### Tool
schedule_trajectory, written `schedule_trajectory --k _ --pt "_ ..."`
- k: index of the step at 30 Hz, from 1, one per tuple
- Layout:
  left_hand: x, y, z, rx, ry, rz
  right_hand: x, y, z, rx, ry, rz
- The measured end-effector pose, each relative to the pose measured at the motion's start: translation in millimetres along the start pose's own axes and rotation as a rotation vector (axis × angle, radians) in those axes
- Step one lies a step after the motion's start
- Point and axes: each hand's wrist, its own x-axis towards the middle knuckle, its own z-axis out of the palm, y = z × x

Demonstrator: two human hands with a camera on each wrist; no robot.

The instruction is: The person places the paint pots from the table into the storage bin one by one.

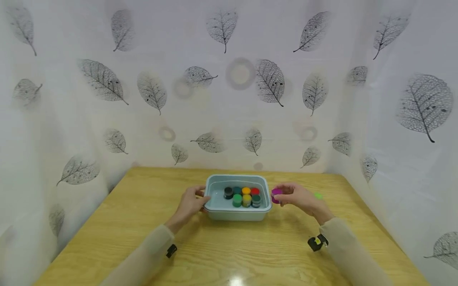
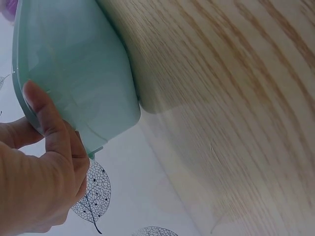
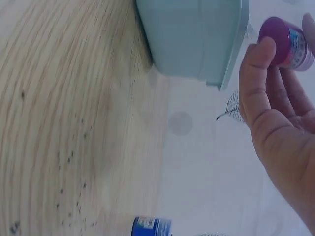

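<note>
A pale blue-green plastic tub (image 1: 237,215) stands on the table. My left hand (image 1: 190,203) grips its left rim, the thumb and fingers on either side of the edge in the left wrist view. Inside the tub, toward its right part, sit several small paint jars, among them a black jar (image 1: 228,193), a green jar (image 1: 237,200), a yellow jar (image 1: 247,200) and a red jar (image 1: 255,191). Just outside the right rim, my right hand (image 1: 297,197) pinches a purple paint jar (image 3: 285,44) between thumb and fingers. The jar is tilted and has a printed label.
A blue jar (image 3: 150,227) appears at the lower edge of the right wrist view. Something bright green (image 1: 318,196) lies behind my right wrist, mostly hidden. The wooden table (image 1: 229,246) ends at a leaf-patterned curtain (image 1: 222,119) at the back and sides.
</note>
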Motion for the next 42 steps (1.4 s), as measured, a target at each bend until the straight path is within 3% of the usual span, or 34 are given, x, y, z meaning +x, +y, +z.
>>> schedule_trajectory --k 13,26,42 --pt "0.2 0.5 0.7 0.004 -0.007 -0.010 17.1 -15 37 0.027 0.128 0.004" --pt "0.1 2.3 0.3 0.020 -0.005 -0.016 37.0 -31 65 -0.050 0.065 -0.004" --pt "1.6 -0.9 0.0 0.034 0.002 -0.015 62.1 -34 95 -0.123 0.123 0.003"
